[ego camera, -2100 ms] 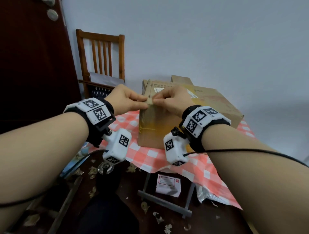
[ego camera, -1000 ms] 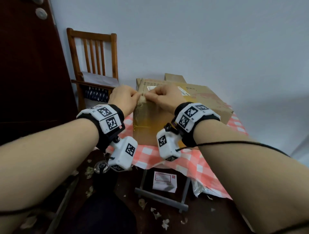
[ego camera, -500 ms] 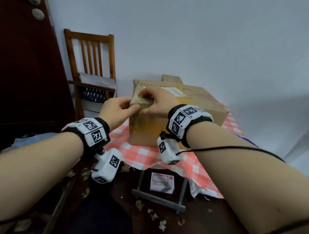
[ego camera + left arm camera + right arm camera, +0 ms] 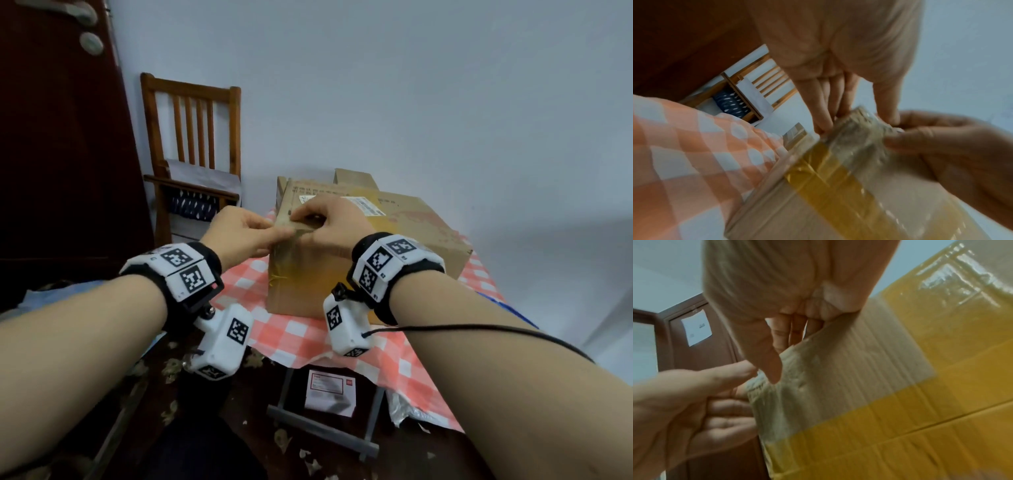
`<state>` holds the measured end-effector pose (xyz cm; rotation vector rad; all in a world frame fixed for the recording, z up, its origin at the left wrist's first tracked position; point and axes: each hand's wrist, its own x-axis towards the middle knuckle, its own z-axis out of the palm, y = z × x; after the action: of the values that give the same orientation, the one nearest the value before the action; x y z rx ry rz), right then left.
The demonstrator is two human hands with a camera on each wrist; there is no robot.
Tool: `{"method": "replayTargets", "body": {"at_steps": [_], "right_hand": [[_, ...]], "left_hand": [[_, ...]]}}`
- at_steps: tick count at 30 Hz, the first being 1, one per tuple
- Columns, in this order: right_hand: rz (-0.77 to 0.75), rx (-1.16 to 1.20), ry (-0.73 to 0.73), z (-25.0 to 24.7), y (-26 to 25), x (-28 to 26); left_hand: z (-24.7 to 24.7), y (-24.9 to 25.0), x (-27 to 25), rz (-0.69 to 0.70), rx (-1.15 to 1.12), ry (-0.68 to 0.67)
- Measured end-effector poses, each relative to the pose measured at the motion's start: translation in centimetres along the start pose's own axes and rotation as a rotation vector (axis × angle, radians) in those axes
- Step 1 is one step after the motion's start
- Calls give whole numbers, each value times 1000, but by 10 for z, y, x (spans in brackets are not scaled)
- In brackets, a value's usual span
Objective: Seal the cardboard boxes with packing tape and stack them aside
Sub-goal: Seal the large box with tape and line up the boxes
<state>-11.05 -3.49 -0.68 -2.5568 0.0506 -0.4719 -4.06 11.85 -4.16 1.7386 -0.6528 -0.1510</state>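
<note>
A brown cardboard box [image 4: 394, 240] lies on a red-and-white checked table [image 4: 308, 329], with yellowish tape across its near side [image 4: 900, 410]. A crinkled clear tape strip [image 4: 857, 131] wraps over the box's near top-left corner. My left hand [image 4: 246, 233] pinches this strip from the left, thumb [image 4: 888, 107] above and fingers [image 4: 824, 116] below. My right hand [image 4: 329, 222] sits on the same corner. Its fingers curl over the top edge and its thumb [image 4: 766, 363] presses the tape strip [image 4: 789, 386] against the side. The tape roll is out of sight.
A second, smaller box [image 4: 352, 180] stands behind the first, near the wall. A wooden chair [image 4: 191, 150] and a dark door [image 4: 61, 154] are at the left. Under the table lie a white card [image 4: 329, 394], a grey frame bar [image 4: 322, 428] and paper scraps.
Both hands have brought the tape strip from in front of the box down onto its near top corner. They now work there, close together. The box has not moved.
</note>
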Motion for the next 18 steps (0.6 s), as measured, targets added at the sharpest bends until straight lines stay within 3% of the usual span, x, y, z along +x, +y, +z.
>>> {"method": "replayTargets", "body": {"at_steps": [5,10,13,15,18], "right_hand": [[13,-32,19,2,-2,-2],[16,-51,17,2,-6,-5],[116,181,43,-3,-10,-8],[179,302,158,-17,-6,-17],[297,83,331,-45,15,-38]], "left_hand": [[12,-4,4,-72,-97,233],[10,2,8,-49,82,180],[10,5,9,-108,115,226],[9,7,8,-189,18,232],[11,4,4,-293,-87,198]]}}
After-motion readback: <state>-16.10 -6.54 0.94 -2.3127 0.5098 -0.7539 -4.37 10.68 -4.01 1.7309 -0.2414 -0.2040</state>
